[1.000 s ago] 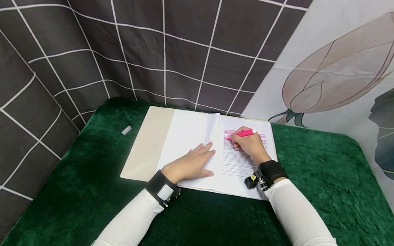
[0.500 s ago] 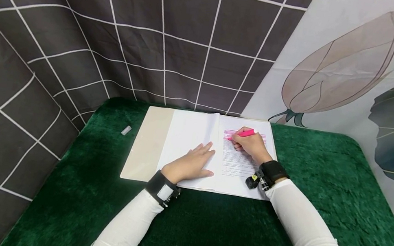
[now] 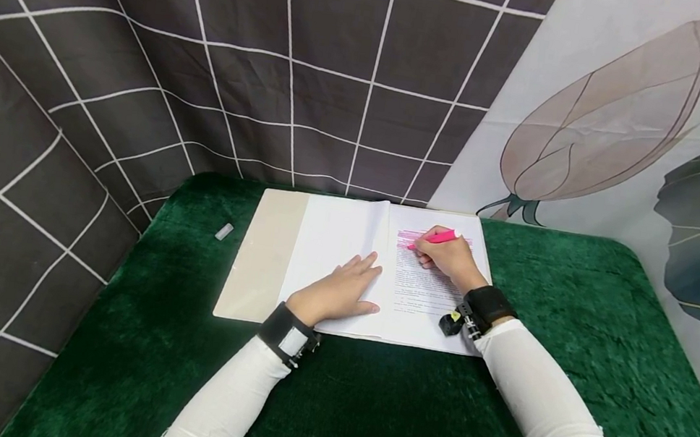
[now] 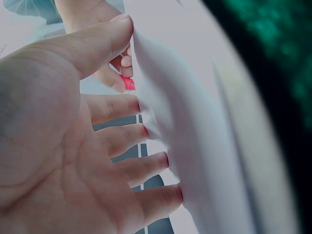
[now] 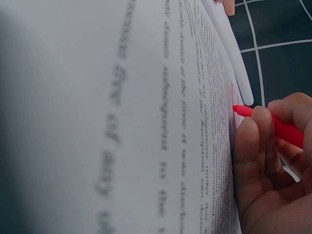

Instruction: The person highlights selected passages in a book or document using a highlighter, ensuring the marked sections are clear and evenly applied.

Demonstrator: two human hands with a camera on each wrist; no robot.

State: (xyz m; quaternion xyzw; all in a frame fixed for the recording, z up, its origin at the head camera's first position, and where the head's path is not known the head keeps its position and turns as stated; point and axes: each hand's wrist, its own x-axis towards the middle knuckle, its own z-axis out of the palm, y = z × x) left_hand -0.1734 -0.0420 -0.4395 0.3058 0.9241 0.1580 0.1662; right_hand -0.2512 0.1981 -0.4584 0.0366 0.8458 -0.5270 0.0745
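A pink highlighter (image 3: 442,237) is pinched in my right hand (image 3: 450,258), its tip down on the printed page (image 3: 422,293). Pink strokes cover the upper lines of that text, and the right wrist view shows the highlighter (image 5: 287,131) meeting the paper beside a pink mark. My left hand (image 3: 341,294) lies flat with spread fingers near the fold of the open folder (image 3: 261,259), on the blank left-hand sheet (image 3: 338,235). In the left wrist view the fingertips (image 4: 173,195) press against the white paper (image 4: 180,97).
A small whitish cap-like piece (image 3: 224,231) lies on the green plush cloth (image 3: 145,339), left of the folder. Behind the table hang a dark grid-patterned curtain (image 3: 332,100) and a pale leaf-printed one (image 3: 603,133). Both wrists wear black camera straps.
My right hand has slid slightly to the right with the highlighter, its tip moving along a line of text. The left hand has stayed in place.
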